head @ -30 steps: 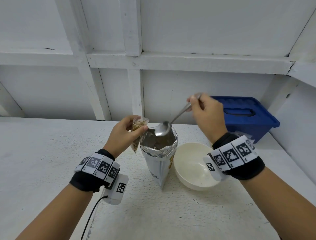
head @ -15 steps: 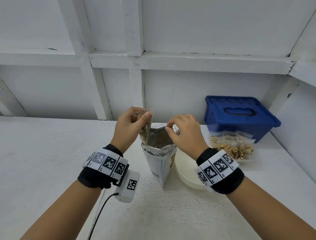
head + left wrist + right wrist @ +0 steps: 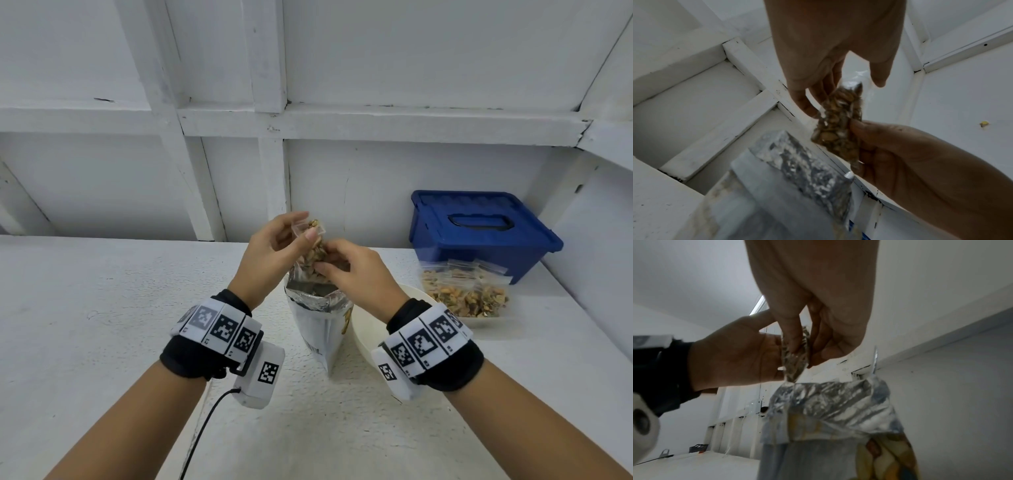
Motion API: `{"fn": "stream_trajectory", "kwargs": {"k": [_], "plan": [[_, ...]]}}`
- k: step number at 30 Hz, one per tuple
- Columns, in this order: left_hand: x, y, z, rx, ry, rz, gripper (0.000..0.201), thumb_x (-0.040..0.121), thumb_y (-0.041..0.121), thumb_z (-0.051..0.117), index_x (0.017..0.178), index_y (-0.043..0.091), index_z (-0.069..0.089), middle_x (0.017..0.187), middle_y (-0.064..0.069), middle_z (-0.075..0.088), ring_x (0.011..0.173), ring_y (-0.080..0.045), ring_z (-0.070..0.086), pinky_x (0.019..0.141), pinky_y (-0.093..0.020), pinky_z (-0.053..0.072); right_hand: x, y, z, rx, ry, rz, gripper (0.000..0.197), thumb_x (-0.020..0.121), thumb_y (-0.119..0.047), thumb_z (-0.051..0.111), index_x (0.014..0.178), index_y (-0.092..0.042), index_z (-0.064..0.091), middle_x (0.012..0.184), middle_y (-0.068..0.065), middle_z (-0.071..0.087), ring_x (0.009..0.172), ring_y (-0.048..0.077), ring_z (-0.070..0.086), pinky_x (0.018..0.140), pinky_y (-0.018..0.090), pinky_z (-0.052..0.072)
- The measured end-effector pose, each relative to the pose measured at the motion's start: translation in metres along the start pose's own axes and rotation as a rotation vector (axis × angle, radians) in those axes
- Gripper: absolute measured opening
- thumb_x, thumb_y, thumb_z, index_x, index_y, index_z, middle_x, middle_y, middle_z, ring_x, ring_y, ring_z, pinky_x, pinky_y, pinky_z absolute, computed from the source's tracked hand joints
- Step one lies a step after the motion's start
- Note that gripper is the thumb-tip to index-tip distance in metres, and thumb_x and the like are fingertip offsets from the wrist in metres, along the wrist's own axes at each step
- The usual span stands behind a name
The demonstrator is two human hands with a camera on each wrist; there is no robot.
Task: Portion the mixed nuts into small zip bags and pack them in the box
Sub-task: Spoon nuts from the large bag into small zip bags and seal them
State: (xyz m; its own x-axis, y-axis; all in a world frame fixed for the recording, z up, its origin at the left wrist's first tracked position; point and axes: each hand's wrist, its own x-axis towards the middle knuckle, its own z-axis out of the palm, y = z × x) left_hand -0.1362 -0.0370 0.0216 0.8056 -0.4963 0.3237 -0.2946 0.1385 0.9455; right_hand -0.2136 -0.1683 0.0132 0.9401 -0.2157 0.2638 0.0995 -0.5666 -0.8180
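A small clear zip bag (image 3: 315, 246) packed with mixed nuts hangs just above the open foil nut pouch (image 3: 320, 318). My left hand (image 3: 306, 225) pinches the bag's top edge. My right hand (image 3: 325, 256) pinches its lower part from the right. In the left wrist view the zip bag (image 3: 838, 128) hangs between my left fingers (image 3: 807, 108) and the right hand (image 3: 900, 154). In the right wrist view my right fingers (image 3: 793, 337) squeeze the zip bag (image 3: 795, 363) over the pouch (image 3: 834, 402). The blue box (image 3: 479, 233) stands at the back right, lid on.
A white bowl (image 3: 368, 337) sits right of the pouch, partly behind my right wrist. Several filled zip bags (image 3: 466, 291) lie in front of the blue box. A spoon handle (image 3: 875, 358) sticks up out of the pouch. A white wall runs close behind.
One second ago my right hand held a spoon over the pouch. It has let the spoon go and now pinches the zip bag, which my left hand has lifted higher.
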Motion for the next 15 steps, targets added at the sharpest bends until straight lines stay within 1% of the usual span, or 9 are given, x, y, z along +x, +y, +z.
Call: {"fn": "stream_trajectory", "kwargs": {"k": [1, 3, 5, 6, 8, 10, 12, 14, 15], "plan": [[-0.001, 0.0, -0.002, -0.008, -0.023, -0.008, 0.034, 0.079, 0.023, 0.061, 0.112, 0.016, 0.058, 0.099, 0.003, 0.066, 0.087, 0.002, 0.063, 0.075, -0.014, 0.049, 0.0, 0.0, -0.002, 0.026, -0.02, 0.005, 0.023, 0.088, -0.013, 0.062, 0.11, -0.009, 0.062, 0.095, -0.002, 0.067, 0.083, 0.001, 0.061, 0.074, 0.005, 0.046], [-0.001, 0.0, -0.004, -0.001, -0.034, -0.008, 0.024, 0.084, 0.014, 0.06, 0.108, 0.017, 0.061, 0.094, 0.005, 0.068, 0.085, 0.001, 0.064, 0.072, -0.014, 0.049, 0.001, 0.003, -0.004, 0.079, -0.049, 0.02, 0.024, 0.088, -0.012, 0.06, 0.112, -0.008, 0.063, 0.096, -0.002, 0.067, 0.087, 0.003, 0.063, 0.079, 0.012, 0.049], [0.0, -0.002, -0.004, 0.003, 0.006, 0.01, 0.016, 0.084, 0.01, 0.062, 0.098, 0.017, 0.065, 0.082, 0.011, 0.07, 0.08, 0.001, 0.064, 0.068, -0.013, 0.048, 0.001, 0.006, -0.004, 0.126, -0.049, 0.042, 0.025, 0.089, -0.012, 0.058, 0.114, -0.009, 0.062, 0.1, 0.001, 0.068, 0.094, 0.01, 0.065, 0.084, 0.021, 0.052], [0.001, -0.003, -0.004, 0.001, 0.031, 0.02, 0.012, 0.083, 0.01, 0.063, 0.093, 0.017, 0.067, 0.076, 0.012, 0.07, 0.077, 0.001, 0.064, 0.066, -0.013, 0.048, 0.001, 0.006, -0.004, 0.139, -0.043, 0.051, 0.026, 0.09, -0.012, 0.057, 0.115, -0.01, 0.062, 0.101, 0.001, 0.068, 0.095, 0.011, 0.064, 0.084, 0.022, 0.052], [0.001, -0.005, -0.003, 0.003, 0.061, 0.044, 0.007, 0.082, 0.011, 0.065, 0.086, 0.016, 0.067, 0.072, 0.011, 0.07, 0.074, -0.002, 0.064, 0.064, -0.015, 0.049, 0.0, 0.006, -0.004, 0.139, -0.014, 0.048, 0.024, 0.092, -0.015, 0.055, 0.115, -0.013, 0.061, 0.099, -0.002, 0.067, 0.095, 0.009, 0.064, 0.082, 0.018, 0.052], [0.0, -0.007, -0.003, 0.01, 0.068, 0.064, 0.005, 0.081, 0.012, 0.066, 0.081, 0.016, 0.068, 0.07, 0.01, 0.069, 0.071, -0.004, 0.064, 0.064, -0.017, 0.05, -0.002, 0.004, -0.003, 0.131, 0.038, 0.022, 0.023, 0.093, -0.018, 0.054, 0.114, -0.017, 0.061, 0.095, -0.008, 0.066, 0.092, 0.001, 0.062, 0.077, 0.01, 0.049], [0.001, -0.008, -0.003, 0.018, 0.075, 0.076, 0.006, 0.082, 0.01, 0.066, 0.078, 0.015, 0.068, 0.067, 0.01, 0.069, 0.068, -0.005, 0.063, 0.063, -0.018, 0.05, -0.002, 0.001, -0.003, 0.13, 0.099, -0.011, 0.02, 0.093, -0.021, 0.054, 0.111, -0.021, 0.06, 0.091, -0.016, 0.062, 0.086, -0.008, 0.058, 0.071, 0.004, 0.045], [0.002, -0.01, -0.003, 0.032, 0.08, 0.081, 0.007, 0.081, 0.01, 0.067, 0.077, 0.015, 0.068, 0.067, 0.009, 0.068, 0.067, -0.006, 0.062, 0.063, -0.019, 0.05, -0.001, 0.0, -0.001, 0.131, 0.156, -0.035, 0.018, 0.092, -0.023, 0.055, 0.109, -0.021, 0.06, 0.088, -0.022, 0.058, 0.08, -0.015, 0.055, 0.069, 0.002, 0.042], [0.002, -0.011, -0.003, 0.045, 0.082, 0.087, 0.007, 0.081, 0.01, 0.067, 0.076, 0.016, 0.068, 0.066, 0.009, 0.068, 0.067, -0.007, 0.062, 0.063, -0.019, 0.05, -0.001, -0.001, 0.0, 0.141, 0.175, -0.044, 0.02, 0.091, -0.023, 0.056, 0.109, -0.018, 0.062, 0.087, -0.022, 0.058, 0.079, -0.015, 0.056, 0.069, 0.003, 0.043]]}}
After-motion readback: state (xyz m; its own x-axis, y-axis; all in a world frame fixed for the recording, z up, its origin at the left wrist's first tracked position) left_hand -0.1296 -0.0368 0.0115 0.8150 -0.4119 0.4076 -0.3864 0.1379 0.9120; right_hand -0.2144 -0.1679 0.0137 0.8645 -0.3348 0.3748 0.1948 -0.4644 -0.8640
